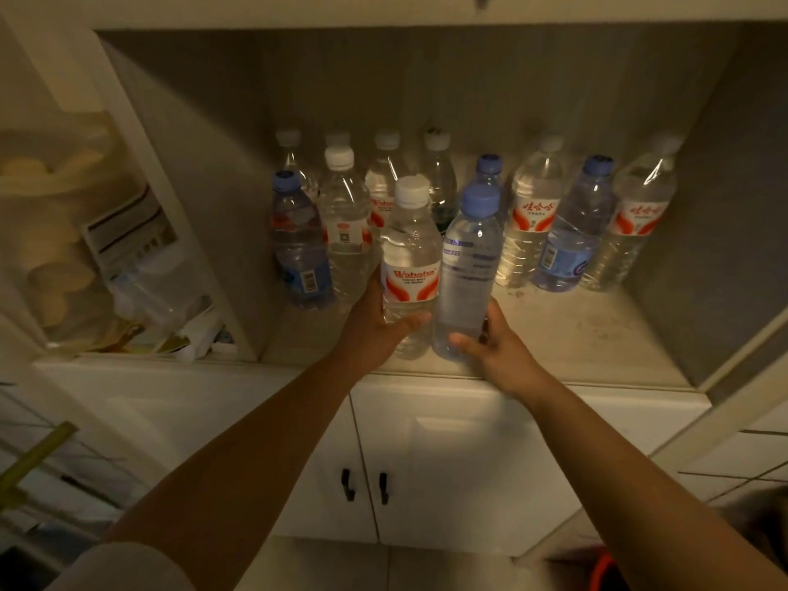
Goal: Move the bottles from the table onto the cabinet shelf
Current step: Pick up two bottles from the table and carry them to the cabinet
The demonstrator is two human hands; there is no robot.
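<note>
A white-capped bottle (410, 266) is gripped by the left hand (375, 322) and a blue-capped bottle (468, 270) by the right hand (490, 341), both low on the body, so both can be stood upright on the cabinet shelf (575, 334).

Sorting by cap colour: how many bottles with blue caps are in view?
4: one clear plastic blue-capped bottle gripped by the right hand, one far left, two standing right of centre. Others may be hidden.
</note>
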